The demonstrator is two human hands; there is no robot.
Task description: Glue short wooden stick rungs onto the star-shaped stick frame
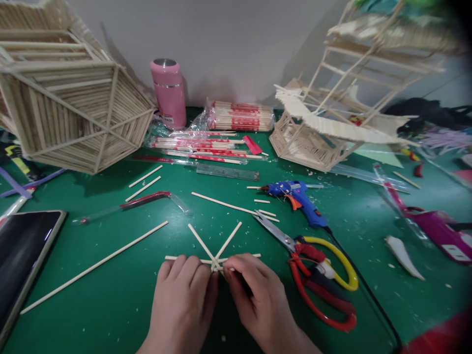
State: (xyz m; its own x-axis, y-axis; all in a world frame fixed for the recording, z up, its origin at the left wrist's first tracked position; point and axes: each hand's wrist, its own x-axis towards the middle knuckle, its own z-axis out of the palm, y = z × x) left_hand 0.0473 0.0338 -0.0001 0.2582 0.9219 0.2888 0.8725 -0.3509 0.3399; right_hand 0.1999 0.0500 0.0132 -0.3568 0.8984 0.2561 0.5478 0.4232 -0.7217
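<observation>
At the far left edge lies a tablet (22,255), with a long stick (94,267) slanting beside it. Low in the centre, the left hand (184,300) rests palm down, fingers curled onto a star of sticks (214,258) on the green mat (110,314). The right hand (258,300) pinches the star's hub with its fingertips. Right of it lie scissors (317,275); a blue glue gun (298,196) sits above.
</observation>
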